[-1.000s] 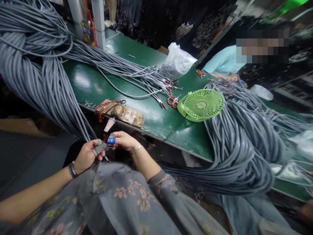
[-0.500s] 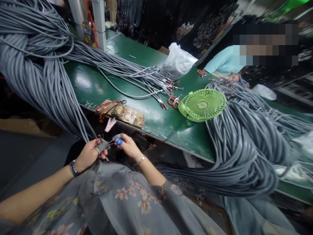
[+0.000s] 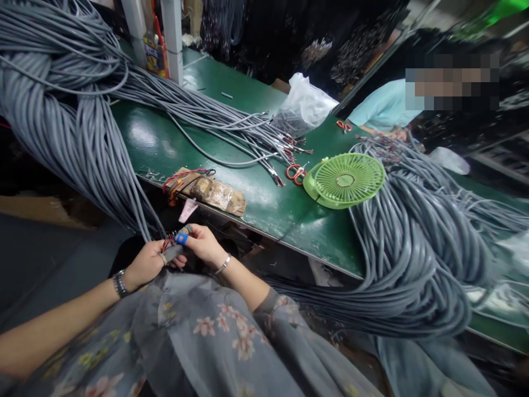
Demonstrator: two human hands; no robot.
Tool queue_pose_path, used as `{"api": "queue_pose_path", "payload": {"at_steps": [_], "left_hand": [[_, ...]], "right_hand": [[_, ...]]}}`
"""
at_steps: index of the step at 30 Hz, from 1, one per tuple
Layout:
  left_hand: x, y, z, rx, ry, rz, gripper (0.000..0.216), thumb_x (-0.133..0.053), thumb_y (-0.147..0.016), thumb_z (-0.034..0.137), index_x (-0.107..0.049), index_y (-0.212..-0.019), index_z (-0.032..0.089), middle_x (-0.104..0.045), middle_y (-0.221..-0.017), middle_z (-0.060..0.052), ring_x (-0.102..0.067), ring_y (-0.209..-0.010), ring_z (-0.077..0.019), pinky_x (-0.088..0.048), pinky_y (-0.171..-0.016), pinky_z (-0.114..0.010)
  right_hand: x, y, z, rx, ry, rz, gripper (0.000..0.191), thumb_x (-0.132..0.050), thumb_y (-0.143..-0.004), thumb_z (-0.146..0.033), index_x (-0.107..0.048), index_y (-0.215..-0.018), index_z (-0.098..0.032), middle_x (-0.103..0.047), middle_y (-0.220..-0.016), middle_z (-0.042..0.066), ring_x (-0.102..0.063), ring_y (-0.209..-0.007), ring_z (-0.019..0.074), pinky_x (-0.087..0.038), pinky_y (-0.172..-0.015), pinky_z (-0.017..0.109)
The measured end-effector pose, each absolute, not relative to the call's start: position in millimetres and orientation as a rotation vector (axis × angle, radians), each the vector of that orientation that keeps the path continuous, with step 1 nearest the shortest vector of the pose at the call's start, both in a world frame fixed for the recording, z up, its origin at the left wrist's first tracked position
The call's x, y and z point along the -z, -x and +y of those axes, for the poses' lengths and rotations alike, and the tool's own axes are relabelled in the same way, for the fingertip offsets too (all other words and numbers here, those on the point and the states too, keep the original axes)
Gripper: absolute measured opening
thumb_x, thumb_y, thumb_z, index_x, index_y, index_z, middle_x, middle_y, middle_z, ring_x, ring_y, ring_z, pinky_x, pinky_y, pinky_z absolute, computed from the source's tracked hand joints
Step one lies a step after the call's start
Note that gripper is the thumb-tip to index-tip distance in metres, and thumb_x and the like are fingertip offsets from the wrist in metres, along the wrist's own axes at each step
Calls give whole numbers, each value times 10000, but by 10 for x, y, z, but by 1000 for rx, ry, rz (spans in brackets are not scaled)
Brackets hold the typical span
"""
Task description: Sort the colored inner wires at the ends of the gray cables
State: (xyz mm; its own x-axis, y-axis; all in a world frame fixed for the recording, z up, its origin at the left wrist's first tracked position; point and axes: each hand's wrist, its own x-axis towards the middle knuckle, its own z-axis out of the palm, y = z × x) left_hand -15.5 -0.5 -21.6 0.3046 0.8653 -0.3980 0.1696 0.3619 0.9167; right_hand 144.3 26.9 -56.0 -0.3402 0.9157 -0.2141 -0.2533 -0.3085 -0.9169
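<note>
My left hand [image 3: 147, 263] and my right hand [image 3: 201, 246] meet just below the near edge of the green table [image 3: 264, 205], above my lap. The left hand is closed round the end of a grey cable [image 3: 173, 251] whose thin red wires stick out at the tip. My right hand pinches those wire ends, and its thumb and forefinger wear grey fingertip covers with a blue patch [image 3: 181, 237]. A watch sits on my left wrist and a bracelet on my right.
Thick bundles of grey cables [image 3: 61, 110] hang off the table at left, and another heap [image 3: 413, 242] lies at right. A green fan [image 3: 345, 180], red scissors [image 3: 295, 172], a taped wooden block [image 3: 210, 191] and a plastic bag [image 3: 303, 105] lie on the table. A person in a teal shirt [image 3: 382, 110] works across it.
My right hand drew a little away from the left half a second ago, then came back against the cable end. The view shifted slightly.
</note>
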Motion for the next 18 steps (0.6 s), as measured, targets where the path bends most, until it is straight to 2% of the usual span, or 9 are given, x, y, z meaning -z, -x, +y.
{"api": "queue_pose_path", "payload": {"at_steps": [4, 9, 18], "left_hand": [[248, 159, -28, -737, -1037, 1226, 526, -789, -632, 677, -699, -607, 159, -783, -629, -118, -744, -595, -244, -591, -623, -341], [317, 152, -50, -814, -924, 1238, 595, -809, -572, 716, -724, -659, 133, -772, -623, -132, -731, -572, -238, -573, -586, -327], [258, 146, -61, -778, -980, 1275, 502, -827, -545, 658, -656, -546, 186, -751, -559, -95, -711, -531, -217, -565, -571, -327]], "right_hand": [[549, -1367, 278, -1738, 1006, -947, 498, -922, -521, -547, -613, -662, -184, -581, -600, -55, -468, -569, 84, -410, -605, 260], [527, -1341, 238, -1729, 990, -895, 501, -926, -519, -555, -618, -657, -186, -568, -603, -44, -451, -560, 86, -394, -579, 264], [497, -1351, 280, -1767, 1019, -1029, 521, -928, -512, -568, -602, -672, -195, -543, -595, -58, -446, -562, 88, -393, -575, 261]]}}
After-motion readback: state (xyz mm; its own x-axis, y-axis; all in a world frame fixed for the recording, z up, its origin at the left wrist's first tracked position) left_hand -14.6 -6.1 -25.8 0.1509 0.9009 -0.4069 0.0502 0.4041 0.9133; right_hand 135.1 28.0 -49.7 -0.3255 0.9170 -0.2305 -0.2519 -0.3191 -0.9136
